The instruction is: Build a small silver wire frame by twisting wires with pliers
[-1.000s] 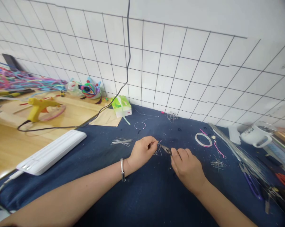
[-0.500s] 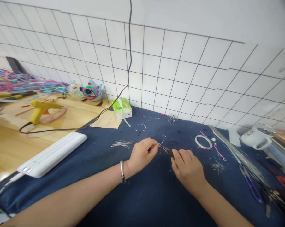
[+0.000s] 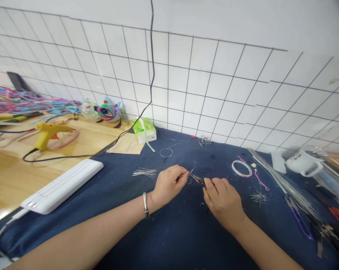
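Observation:
Near the middle of the dark blue cloth (image 3: 169,232), my left hand (image 3: 171,183) is closed, pinching a thin wire (image 3: 192,170) with pink on it between thumb and forefinger. My right hand (image 3: 224,198) is wrapped round a pair of pliers (image 3: 198,180), whose dark jaws meet the wire right beside my left fingertips. Whether the jaws are fully closed is too small to tell. Left of my left hand lies a bundle of short wires (image 3: 145,172). Farther back rests a thin wire ring (image 3: 166,152) with pink bits.
A yellow glue gun (image 3: 49,133) and white power strip (image 3: 64,185) are at left, a green tissue pack (image 3: 144,130) at back. On the right are a roll of tape (image 3: 241,168), long wires (image 3: 279,180), purple-handled scissors (image 3: 301,223) and a white mug (image 3: 306,163).
The view has shifted very slightly. Both hands stay at nearly the same spot, with the pliers still at the wire.

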Demonstrator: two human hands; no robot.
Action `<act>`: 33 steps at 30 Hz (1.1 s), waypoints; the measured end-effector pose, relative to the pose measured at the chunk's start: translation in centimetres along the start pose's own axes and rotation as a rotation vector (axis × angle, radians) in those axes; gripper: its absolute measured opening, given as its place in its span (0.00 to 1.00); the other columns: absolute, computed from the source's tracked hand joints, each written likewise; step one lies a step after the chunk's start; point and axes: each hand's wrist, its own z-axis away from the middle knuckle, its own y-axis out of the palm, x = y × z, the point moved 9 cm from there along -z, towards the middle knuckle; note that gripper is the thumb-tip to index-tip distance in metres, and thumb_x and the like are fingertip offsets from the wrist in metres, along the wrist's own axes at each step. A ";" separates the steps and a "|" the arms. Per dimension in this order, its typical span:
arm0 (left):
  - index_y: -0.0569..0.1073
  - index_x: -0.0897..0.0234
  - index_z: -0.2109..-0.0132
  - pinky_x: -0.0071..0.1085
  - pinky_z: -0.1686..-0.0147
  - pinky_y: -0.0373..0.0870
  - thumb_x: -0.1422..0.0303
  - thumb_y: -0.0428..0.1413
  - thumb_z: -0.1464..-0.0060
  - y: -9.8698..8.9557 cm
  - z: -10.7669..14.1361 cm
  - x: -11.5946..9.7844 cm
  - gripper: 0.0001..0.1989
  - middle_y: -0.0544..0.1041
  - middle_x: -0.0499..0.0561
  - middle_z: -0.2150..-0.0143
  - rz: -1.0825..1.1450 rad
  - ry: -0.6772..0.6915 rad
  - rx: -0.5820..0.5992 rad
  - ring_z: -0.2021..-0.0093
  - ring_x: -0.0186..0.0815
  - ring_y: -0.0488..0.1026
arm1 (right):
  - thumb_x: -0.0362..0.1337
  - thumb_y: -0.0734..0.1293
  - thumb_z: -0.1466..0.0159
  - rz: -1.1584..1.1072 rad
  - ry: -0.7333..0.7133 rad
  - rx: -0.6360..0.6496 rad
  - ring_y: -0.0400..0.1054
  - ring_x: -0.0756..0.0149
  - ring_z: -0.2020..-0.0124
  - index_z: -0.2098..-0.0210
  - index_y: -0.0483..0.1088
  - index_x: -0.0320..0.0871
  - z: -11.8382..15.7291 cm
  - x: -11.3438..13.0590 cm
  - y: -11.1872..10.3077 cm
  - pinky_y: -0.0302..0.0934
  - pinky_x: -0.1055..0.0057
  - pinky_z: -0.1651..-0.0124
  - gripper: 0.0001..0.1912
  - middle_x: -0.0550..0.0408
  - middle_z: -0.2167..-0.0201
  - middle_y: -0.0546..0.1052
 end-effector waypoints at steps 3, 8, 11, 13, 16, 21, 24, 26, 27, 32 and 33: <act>0.70 0.64 0.70 0.26 0.71 0.60 0.68 0.48 0.45 0.2 0.0 0.1 0.09 0.69 0.48 0.75 -0.001 -0.009 0.019 0.73 0.30 0.65 | 0.35 0.60 0.39 0.021 -0.011 0.005 0.59 0.64 0.67 0.52 0.64 0.39 0.0 0.1 0.1 0.56 0.67 0.65 0.16 0.49 0.68 0.67; 0.69 0.64 0.70 0.26 0.71 0.59 0.68 0.48 0.45 0.4 0.0 0.2 0.09 0.69 0.47 0.75 -0.005 -0.017 0.040 0.73 0.29 0.64 | 0.34 0.60 0.40 0.030 -0.022 -0.007 0.59 0.65 0.68 0.53 0.64 0.39 0.1 0.2 0.1 0.56 0.68 0.67 0.15 0.49 0.68 0.68; 0.69 0.64 0.70 0.26 0.71 0.59 0.68 0.48 0.45 0.4 0.1 0.0 0.09 0.69 0.47 0.75 -0.017 -0.005 0.041 0.73 0.29 0.65 | 0.34 0.60 0.40 0.027 -0.027 -0.010 0.59 0.65 0.68 0.52 0.64 0.39 0.0 0.3 0.1 0.55 0.68 0.67 0.16 0.50 0.69 0.68; 0.70 0.64 0.70 0.26 0.70 0.60 0.69 0.47 0.45 0.5 0.2 0.0 0.09 0.70 0.48 0.74 -0.033 0.006 0.053 0.72 0.30 0.65 | 0.34 0.60 0.39 0.026 -0.031 -0.011 0.59 0.65 0.68 0.52 0.64 0.39 0.0 0.3 -0.1 0.55 0.68 0.68 0.15 0.50 0.70 0.67; 0.70 0.64 0.69 0.27 0.69 0.60 0.69 0.47 0.44 0.7 0.3 -0.2 0.09 0.71 0.48 0.73 -0.052 0.030 0.066 0.71 0.30 0.66 | 0.34 0.59 0.39 0.033 -0.034 0.001 0.59 0.65 0.69 0.53 0.65 0.38 -0.2 0.4 -0.1 0.54 0.69 0.69 0.15 0.50 0.71 0.67; 0.70 0.65 0.69 0.27 0.69 0.60 0.68 0.47 0.44 0.7 0.2 -0.4 0.10 0.71 0.48 0.73 -0.044 0.042 0.061 0.72 0.30 0.66 | 0.35 0.59 0.39 0.014 -0.019 0.058 0.59 0.64 0.68 0.55 0.66 0.37 -0.1 0.3 0.3 0.54 0.69 0.69 0.14 0.50 0.71 0.67; 0.70 0.65 0.70 0.26 0.71 0.59 0.68 0.48 0.45 0.4 0.1 -0.4 0.09 0.70 0.48 0.74 -0.003 0.010 0.042 0.73 0.29 0.65 | 0.35 0.59 0.39 -0.018 -0.017 0.074 0.59 0.64 0.68 0.55 0.66 0.37 0.0 0.1 0.6 0.55 0.68 0.67 0.14 0.50 0.70 0.68; 0.70 0.65 0.70 0.26 0.71 0.59 0.69 0.48 0.45 0.1 0.0 -0.3 0.09 0.70 0.47 0.75 0.041 -0.018 0.025 0.73 0.29 0.65 | 0.35 0.59 0.39 -0.036 -0.022 0.072 0.59 0.64 0.67 0.55 0.66 0.37 0.0 0.0 0.8 0.56 0.68 0.66 0.14 0.50 0.70 0.68; 0.70 0.65 0.70 0.26 0.71 0.59 0.69 0.48 0.45 0.0 0.0 -0.2 0.09 0.70 0.47 0.75 0.062 -0.034 0.019 0.73 0.29 0.65 | 0.35 0.59 0.39 -0.042 -0.027 0.071 0.59 0.64 0.67 0.55 0.66 0.37 0.1 -0.1 0.9 0.56 0.68 0.66 0.14 0.50 0.70 0.68; 0.69 0.65 0.72 0.25 0.71 0.59 0.69 0.48 0.45 -0.7 -0.1 0.4 0.09 0.69 0.47 0.75 0.112 -0.108 0.002 0.74 0.28 0.64 | 0.35 0.59 0.39 -0.042 -0.027 0.040 0.60 0.64 0.67 0.54 0.65 0.37 0.1 -0.7 1.0 0.56 0.67 0.65 0.15 0.50 0.69 0.68; 0.68 0.65 0.72 0.25 0.72 0.59 0.69 0.48 0.46 -0.8 -0.2 0.4 0.09 0.69 0.46 0.75 0.113 -0.112 -0.003 0.74 0.28 0.64 | 0.36 0.60 0.39 -0.041 -0.019 0.031 0.60 0.64 0.67 0.54 0.65 0.37 0.0 -0.8 0.9 0.56 0.67 0.65 0.15 0.50 0.70 0.68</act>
